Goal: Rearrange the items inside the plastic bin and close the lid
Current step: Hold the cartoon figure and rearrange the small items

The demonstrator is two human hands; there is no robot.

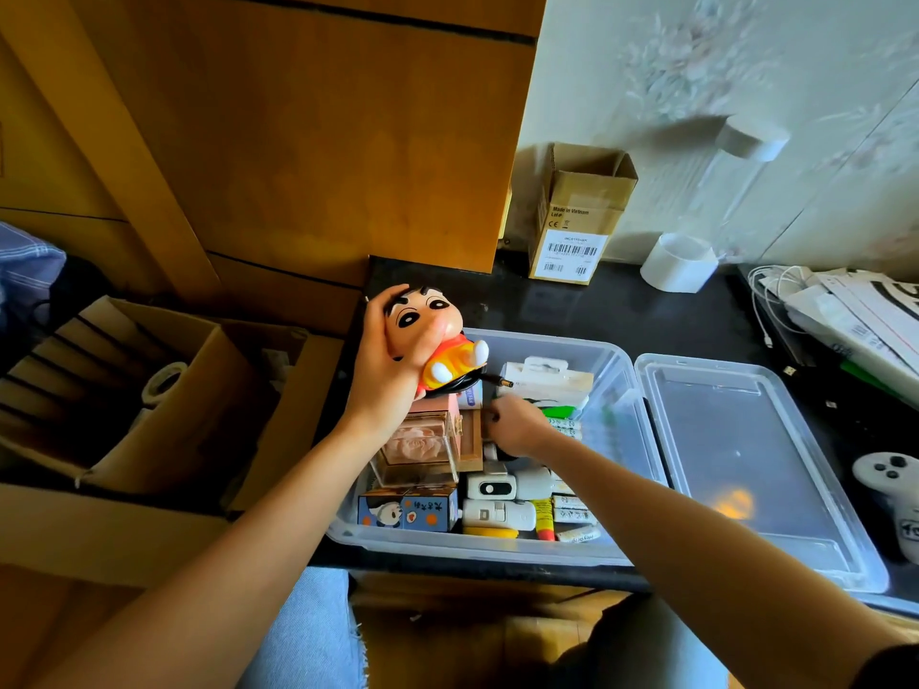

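Note:
A clear plastic bin (614,385) stands open on the dark counter, packed with small boxes and white gadgets. Its clear lid (746,469) lies flat to the right of it. My left hand (385,370) grips a cartoon boy figure (437,335) above the bin's far left corner, with a coiled black cable (472,382) hanging under the toy. My right hand (517,425) reaches down into the middle of the bin, fingers curled among the items; what it holds is hidden. A clear rose display box (417,450) and a blue cartoon box (408,512) sit at the bin's left side.
A brown carton (572,226) and a white tape roll (679,263) stand at the counter's back. Papers and white cables (845,310) lie at the right, a white game controller (890,484) beside the lid. Open cardboard boxes (149,390) sit to the left below a wooden cabinet (298,141).

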